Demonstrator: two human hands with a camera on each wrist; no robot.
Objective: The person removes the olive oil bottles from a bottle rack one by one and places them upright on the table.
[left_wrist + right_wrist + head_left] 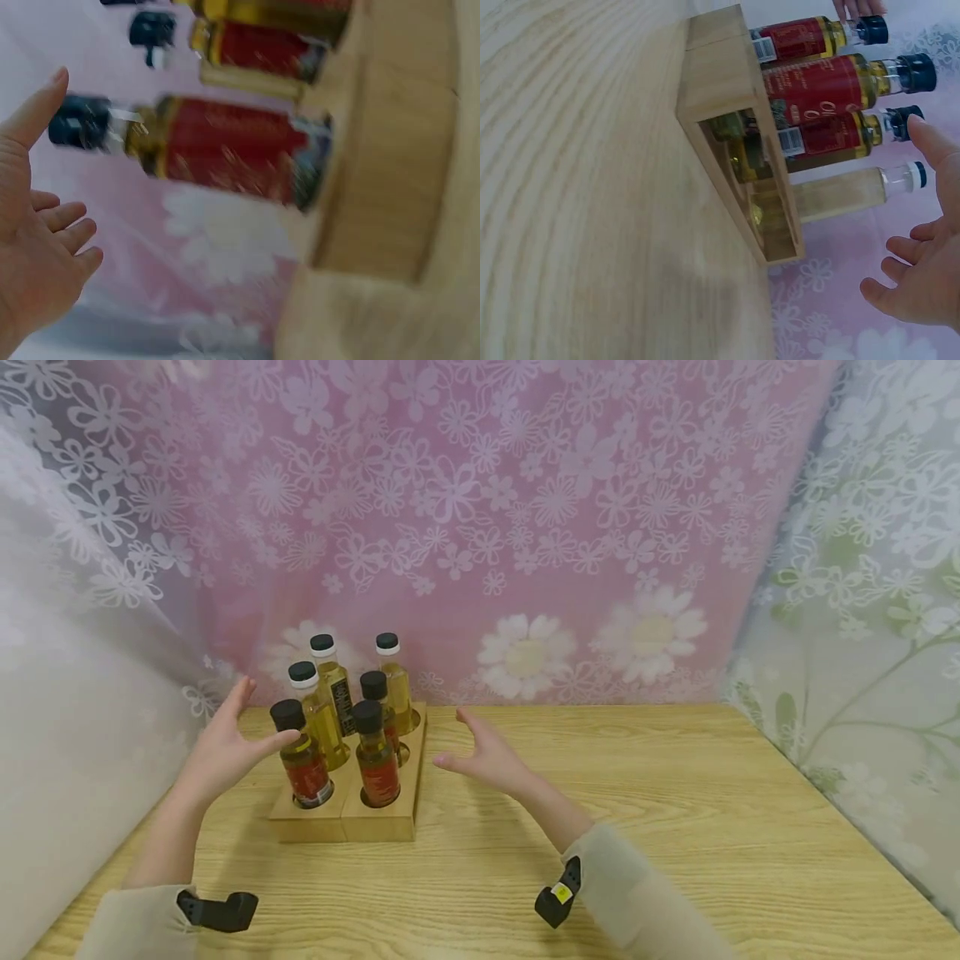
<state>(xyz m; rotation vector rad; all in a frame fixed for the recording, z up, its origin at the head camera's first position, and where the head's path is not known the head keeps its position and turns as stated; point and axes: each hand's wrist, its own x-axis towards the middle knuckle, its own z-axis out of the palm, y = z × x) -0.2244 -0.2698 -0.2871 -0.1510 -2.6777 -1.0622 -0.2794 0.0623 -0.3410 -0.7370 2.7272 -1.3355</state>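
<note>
A wooden bottle rack (378, 829) holds several small bottles upright in round holes. Red labels wrap the front-left bottle (307, 777), the front-right bottle (379, 774) and a dark-capped bottle (374, 687) behind it. The others, such as the back-right bottle (396, 681), contain pale yellow liquid. My left hand (225, 752) is at the rack's left, fingers extended, its thumb close to the front-left bottle's neck; whether it touches is unclear. To the right of the rack, apart from it, my right hand (491, 760) has thumb and fingers spread and holds nothing.
Under the rack is a wood-grain table (637, 810). A pink flowered curtain (487, 527) hangs right behind it, with pale sheer fabric (885, 693) along the right side and more white fabric (82, 710) at left, close to my left arm.
</note>
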